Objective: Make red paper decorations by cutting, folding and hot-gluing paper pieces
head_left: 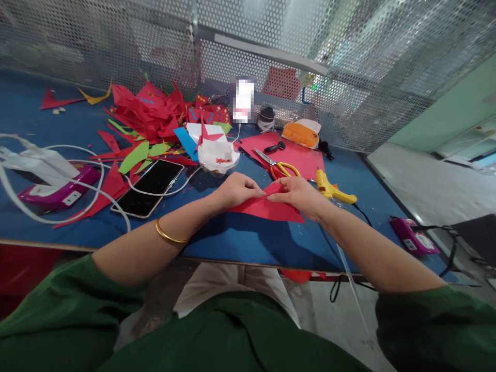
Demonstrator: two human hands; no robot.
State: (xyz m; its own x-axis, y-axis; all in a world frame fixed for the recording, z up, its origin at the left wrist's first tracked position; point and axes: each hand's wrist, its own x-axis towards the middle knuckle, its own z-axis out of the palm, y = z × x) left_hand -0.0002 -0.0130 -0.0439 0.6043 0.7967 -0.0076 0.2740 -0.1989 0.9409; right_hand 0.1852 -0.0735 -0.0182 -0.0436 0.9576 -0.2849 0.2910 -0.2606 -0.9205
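Observation:
Between my two hands a piece of red paper (267, 209) is held just above the blue table, with its lower edge hanging toward me. My left hand (238, 191) pinches the paper's upper edge between thumb and fingers. Close beside it, my right hand (296, 194) grips the same sheet, thumb nearly meeting the left thumb. Just beyond the hands lie scissors (287, 168) with yellow and red handles, resting on a larger red sheet (306, 157). A white bowl (219, 157) with small red bits in it stands past my left hand.
A yellow glue gun (333, 188) lies right of my right hand. A dark-screened phone (149, 188), white cables and a purple power strip (65, 188) occupy the left. Red paper scraps (155, 113) heap up behind. Perforated metal mesh (248, 57) borders the back; another purple power strip (414, 237) sits far right.

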